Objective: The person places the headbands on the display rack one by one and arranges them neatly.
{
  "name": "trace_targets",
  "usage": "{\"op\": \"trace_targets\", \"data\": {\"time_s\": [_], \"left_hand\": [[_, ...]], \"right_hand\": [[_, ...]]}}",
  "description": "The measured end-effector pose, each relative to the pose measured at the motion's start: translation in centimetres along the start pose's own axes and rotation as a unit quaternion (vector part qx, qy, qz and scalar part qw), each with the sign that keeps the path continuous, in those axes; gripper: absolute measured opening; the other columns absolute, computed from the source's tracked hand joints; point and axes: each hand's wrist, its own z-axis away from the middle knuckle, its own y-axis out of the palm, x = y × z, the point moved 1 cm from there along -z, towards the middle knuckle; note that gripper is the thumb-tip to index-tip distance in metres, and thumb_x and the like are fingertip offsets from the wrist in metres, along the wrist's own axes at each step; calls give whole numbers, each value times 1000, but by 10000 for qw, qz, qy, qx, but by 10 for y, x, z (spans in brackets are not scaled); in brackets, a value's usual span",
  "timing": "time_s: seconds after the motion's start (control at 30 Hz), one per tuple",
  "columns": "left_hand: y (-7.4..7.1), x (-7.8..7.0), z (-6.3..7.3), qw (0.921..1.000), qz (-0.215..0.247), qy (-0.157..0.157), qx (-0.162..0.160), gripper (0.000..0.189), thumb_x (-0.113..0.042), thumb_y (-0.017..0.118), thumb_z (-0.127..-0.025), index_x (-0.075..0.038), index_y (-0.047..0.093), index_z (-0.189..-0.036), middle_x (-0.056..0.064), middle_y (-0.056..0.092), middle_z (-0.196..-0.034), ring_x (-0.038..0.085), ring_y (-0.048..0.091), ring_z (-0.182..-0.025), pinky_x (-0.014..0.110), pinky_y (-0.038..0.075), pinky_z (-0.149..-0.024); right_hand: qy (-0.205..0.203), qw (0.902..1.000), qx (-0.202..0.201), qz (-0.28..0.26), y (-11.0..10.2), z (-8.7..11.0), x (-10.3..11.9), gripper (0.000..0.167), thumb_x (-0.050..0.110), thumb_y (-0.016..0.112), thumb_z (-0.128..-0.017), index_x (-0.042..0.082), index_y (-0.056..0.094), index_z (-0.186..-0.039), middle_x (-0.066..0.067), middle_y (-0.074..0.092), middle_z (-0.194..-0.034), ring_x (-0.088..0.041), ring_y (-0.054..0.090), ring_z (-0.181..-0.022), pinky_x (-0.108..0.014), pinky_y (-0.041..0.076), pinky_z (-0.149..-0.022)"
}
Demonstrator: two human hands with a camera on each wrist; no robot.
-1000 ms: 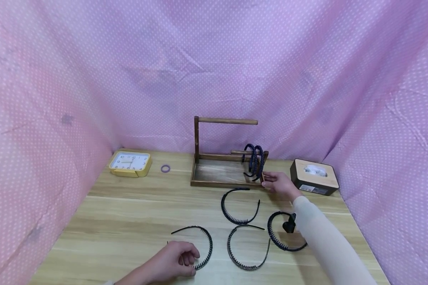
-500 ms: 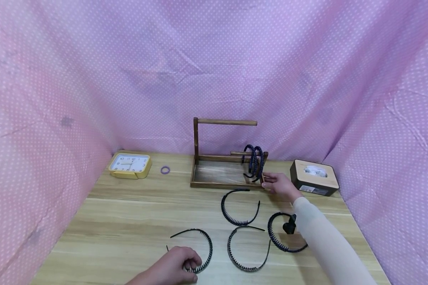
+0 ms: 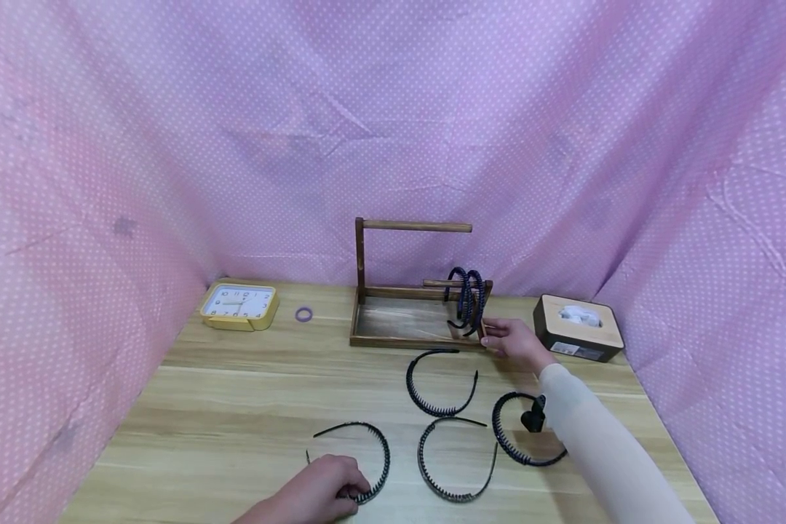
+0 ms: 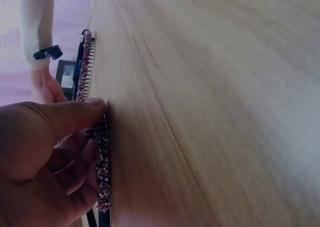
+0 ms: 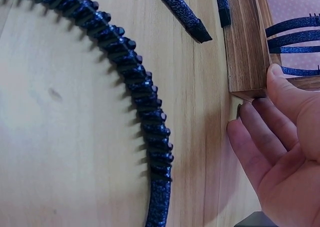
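Observation:
Close to the front of the table my left hand [image 3: 321, 489] pinches the toothed edge of a dark headband [image 3: 386, 458] between thumb and fingers. The left wrist view shows reddish glittering stones along this headband [image 4: 102, 167], right at the tabletop. At the back, my right hand [image 3: 516, 340] grips the right front corner of a brown wooden rack [image 3: 399, 340]. In the right wrist view its thumb [image 5: 285, 89] lies on the rack's edge, the fingers below. Two dark blue headbands [image 3: 477, 287] hang on the rack's lower bar; the upper bar [image 3: 419, 226] bears nothing.
Three more headbands lie on the table: one before the rack [image 3: 411, 386], one nearer the front [image 3: 422, 455] and one [image 3: 503, 433] partly under the right forearm. A yellow clock [image 3: 239, 306] and purple ring [image 3: 304, 314] stand left; a tissue box [image 3: 579, 327] stands right.
My left hand has lowered slightly and its fingertips have closed onto the headband's front edge. The right hand stays at the rack's corner.

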Motion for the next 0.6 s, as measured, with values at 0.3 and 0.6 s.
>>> {"op": "trace_targets", "data": {"time_s": [0.3, 0.6], "left_hand": [[-14, -3, 5, 9916, -752, 496, -928, 19, -11, 78, -82, -22, 77, -98, -19, 63, -89, -7, 54, -82, 18, 49, -72], [-42, -13, 3, 9921, 240, -44, -1234, 17, -10, 79, -88, -21, 73, -100, -14, 65, -90, -4, 58, -84, 21, 55, -72]], "right_hand": [[9, 9999, -23, 104, -1, 2, 1, 62, 13, 66, -101, -2, 38, -155, -28, 48, -151, -37, 61, -128, -36, 60, -85], [-55, 10000, -15, -53, 1, 0, -1, 61, 10, 64, -102, -4, 37, -155, -30, 48, -150, -41, 59, -129, -37, 60, -84]]}}
